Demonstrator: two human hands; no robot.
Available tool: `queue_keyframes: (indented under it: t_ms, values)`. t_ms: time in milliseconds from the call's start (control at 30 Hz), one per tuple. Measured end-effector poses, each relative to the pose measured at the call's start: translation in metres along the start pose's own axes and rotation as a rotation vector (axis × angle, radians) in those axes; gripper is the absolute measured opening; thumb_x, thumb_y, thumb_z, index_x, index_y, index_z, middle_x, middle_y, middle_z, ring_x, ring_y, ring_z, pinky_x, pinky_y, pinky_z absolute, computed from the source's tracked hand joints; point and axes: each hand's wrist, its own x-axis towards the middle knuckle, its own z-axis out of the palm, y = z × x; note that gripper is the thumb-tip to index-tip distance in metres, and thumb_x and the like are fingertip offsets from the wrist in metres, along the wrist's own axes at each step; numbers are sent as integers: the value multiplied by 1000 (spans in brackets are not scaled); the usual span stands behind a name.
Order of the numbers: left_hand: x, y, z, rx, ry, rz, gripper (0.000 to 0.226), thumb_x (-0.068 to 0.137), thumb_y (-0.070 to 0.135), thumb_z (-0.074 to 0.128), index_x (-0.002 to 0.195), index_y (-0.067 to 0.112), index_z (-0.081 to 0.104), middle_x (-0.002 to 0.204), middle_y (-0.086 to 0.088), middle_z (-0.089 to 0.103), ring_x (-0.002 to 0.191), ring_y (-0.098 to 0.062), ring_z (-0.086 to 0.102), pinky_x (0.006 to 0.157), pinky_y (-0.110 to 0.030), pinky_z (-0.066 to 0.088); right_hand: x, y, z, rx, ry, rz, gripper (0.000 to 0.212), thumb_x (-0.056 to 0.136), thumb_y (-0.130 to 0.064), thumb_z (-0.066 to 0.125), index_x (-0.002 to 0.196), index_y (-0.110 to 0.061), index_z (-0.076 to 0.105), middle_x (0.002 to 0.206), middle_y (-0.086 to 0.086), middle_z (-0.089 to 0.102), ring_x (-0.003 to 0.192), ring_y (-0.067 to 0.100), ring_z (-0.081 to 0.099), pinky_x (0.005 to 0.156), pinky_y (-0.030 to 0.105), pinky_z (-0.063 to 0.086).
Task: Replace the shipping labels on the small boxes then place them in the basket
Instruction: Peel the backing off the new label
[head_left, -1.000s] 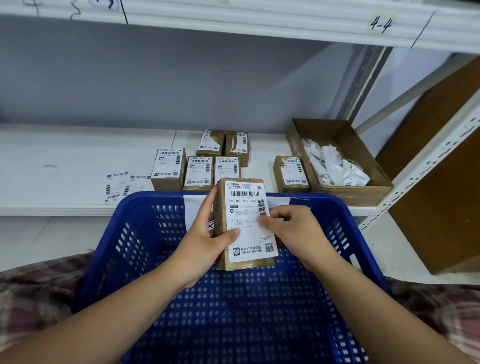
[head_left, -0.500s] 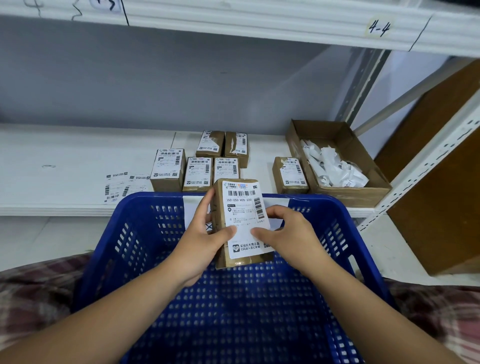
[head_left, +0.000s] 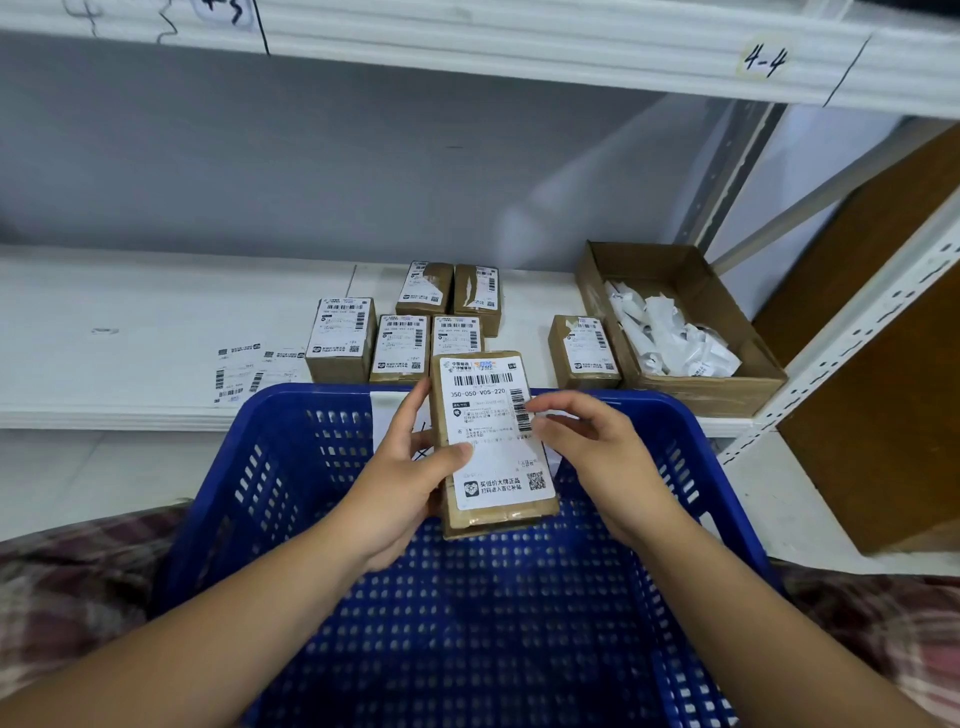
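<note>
Head view: one camera looks down over both forearms into the blue basket.
Task's thing: the small box is held upright above the basket, not yet set down in it, its new label facing the camera.
Left hand: grips the box, thumb laid across the label's front, fingers along the left side and behind.
Right hand: fingers loosely curled, holding nothing, just beside the box's right edge; whether the tips touch it cannot be told.
Change: half a second ago the right thumb pressed on the label's face; now it has come off to the side.
Meaning: the label looks flat and stuck, so smoothing seems finished; lowering the box into the basket is likely next.
Shelf: six labelled boxes wait, with loose labels at their left.
Cardboard tray: holds crumpled peeled paper.
</note>
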Motion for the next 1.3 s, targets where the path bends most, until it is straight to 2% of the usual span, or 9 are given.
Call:
queue_keyframes:
  t_ms: [67, 167, 333, 500, 733, 967, 1067, 1233, 1300]
  values:
    - [0, 0, 0, -30, -7, -19, 68, 88, -1, 56, 130, 49, 38, 113, -7, 66, 94, -20, 69, 68, -34, 58, 1, -2, -3, 86, -52, -7, 21, 94, -3, 58, 87, -18, 71, 83, -25, 72, 82, -11, 65, 71, 8, 49]
    - [-1, 1, -1, -69, -18, -37, 68, 88, 0, 56, 134, 46, 38, 112, -8, 69, 97, -24, 69, 75, -41, 56, 2, -2, -6, 135, -144, -3, 21, 92, 4, 57, 87, -12, 70, 82, -27, 71, 83, -10, 66, 71, 9, 51]
    - [-1, 2, -3, -106, -34, -56, 69, 86, 2, 56, 137, 44, 37, 115, -7, 68, 101, -27, 67, 78, -45, 55, 1, 0, -8, 130, -228, 70, 25, 91, 5, 58, 92, -16, 73, 106, -4, 74, 104, 18, 68, 90, 35, 57]
    - [-2, 5, -4, -131, -45, -67, 81, 73, 9, 63, 141, 41, 35, 120, -9, 66, 105, -30, 65, 87, -51, 52, 2, -1, -13, 93, -348, 105, 35, 90, 4, 59, 111, -23, 69, 122, -6, 67, 112, 19, 66, 93, 37, 55]
    - [-3, 7, -10, -61, -94, -87, 81, 70, 13, 66, 139, 43, 37, 117, -8, 67, 108, -31, 63, 97, -56, 45, 1, -6, -22, 48, -492, 126, 70, 83, 6, 67, 131, -41, 49, 137, -8, 49, 110, 23, 67, 83, 34, 58]
    - [-7, 10, -5, -34, -155, -109, 75, 68, 7, 66, 127, 49, 45, 114, -16, 67, 98, -33, 67, 75, -48, 58, 4, -4, -23, 31, -406, 110, 71, 85, -4, 69, 127, -55, 44, 130, -2, 57, 117, 21, 63, 95, 47, 54]
    - [-7, 8, -5, -15, -182, -101, 89, 69, -2, 74, 133, 49, 39, 118, -19, 62, 97, -30, 68, 67, -40, 58, 5, -3, -22, -23, -393, 82, 78, 84, -9, 72, 126, -64, 35, 127, -8, 59, 114, 19, 65, 98, 49, 52]
    - [-6, 0, -7, 205, -213, -43, 99, 66, 7, 81, 140, 44, 27, 117, 3, 67, 102, -14, 66, 77, -29, 56, 0, 1, -14, -286, -471, 37, 110, 79, -17, 80, 139, -64, 1, 131, -5, 54, 106, 15, 67, 95, 40, 54]
    - [-7, -2, -4, 211, -138, -30, 78, 69, 15, 77, 131, 38, 36, 106, 9, 71, 96, -11, 68, 70, -25, 56, -4, 4, -7, -320, -480, 24, 108, 78, -19, 81, 143, -58, 4, 125, -3, 57, 101, 10, 67, 93, 34, 55]
